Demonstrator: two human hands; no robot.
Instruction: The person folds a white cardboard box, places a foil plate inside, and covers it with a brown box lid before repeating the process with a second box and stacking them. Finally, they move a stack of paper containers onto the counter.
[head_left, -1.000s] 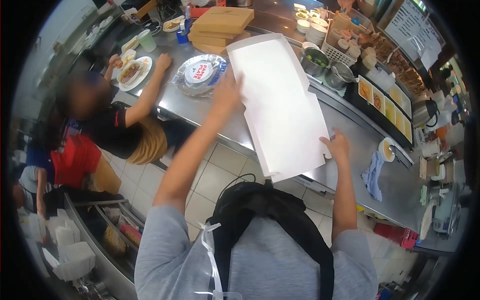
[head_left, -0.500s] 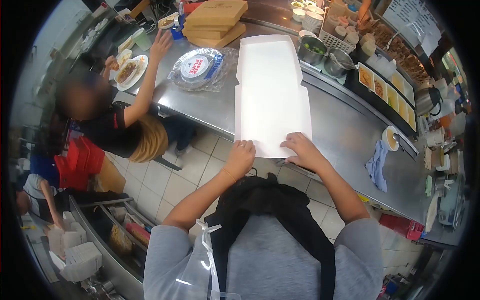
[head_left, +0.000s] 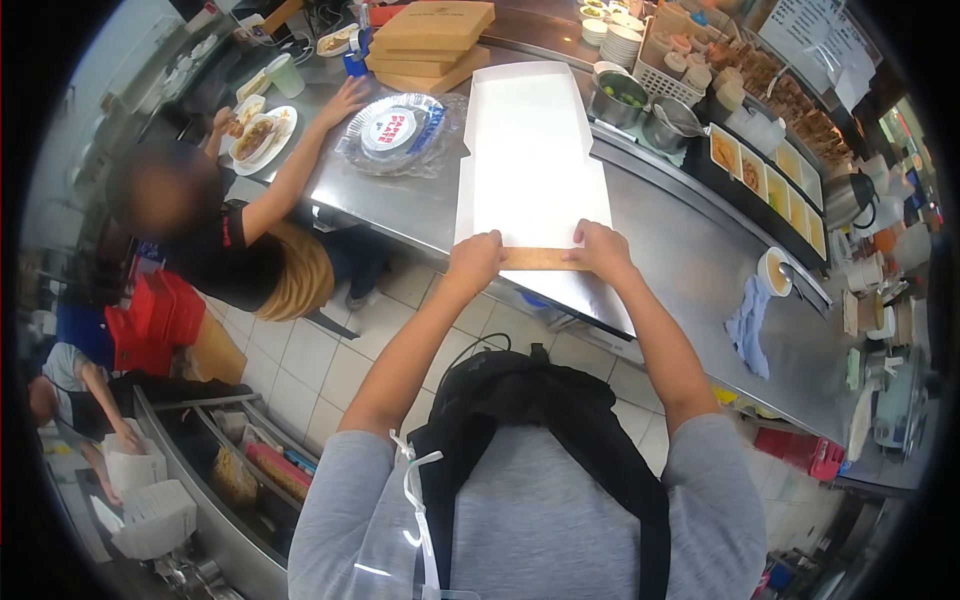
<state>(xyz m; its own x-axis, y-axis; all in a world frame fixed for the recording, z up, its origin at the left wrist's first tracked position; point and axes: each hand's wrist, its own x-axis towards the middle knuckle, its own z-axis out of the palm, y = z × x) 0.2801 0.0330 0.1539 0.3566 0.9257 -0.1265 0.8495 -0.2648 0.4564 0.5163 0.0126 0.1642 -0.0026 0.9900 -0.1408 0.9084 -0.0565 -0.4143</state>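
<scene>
An unfolded cardboard box [head_left: 535, 150], white inside, lies lengthwise on the steel counter [head_left: 655, 235]. Its near edge is bent up, so a strip of brown outer side shows. My left hand [head_left: 476, 262] is closed on the left end of this edge. At the right end, my right hand [head_left: 603, 250] grips the same edge with thumb and fingers. A plastic-wrapped pack of paper plates [head_left: 393, 133] rests left of the box, and stacked brown boxes [head_left: 433, 40] stand behind that pack.
A person [head_left: 265, 215] sits at the left with a plate of food [head_left: 265, 140]. Another person's arm [head_left: 100, 395] shows at lower left. Along the right run metal pots [head_left: 621, 98], a sauce tray [head_left: 765, 185], a bowl [head_left: 773, 272] and a blue cloth [head_left: 748, 325].
The box's near edge has been folded up and sits farther from me. Both my hands have moved forward with it. The seated person's raised hand has come down toward the counter.
</scene>
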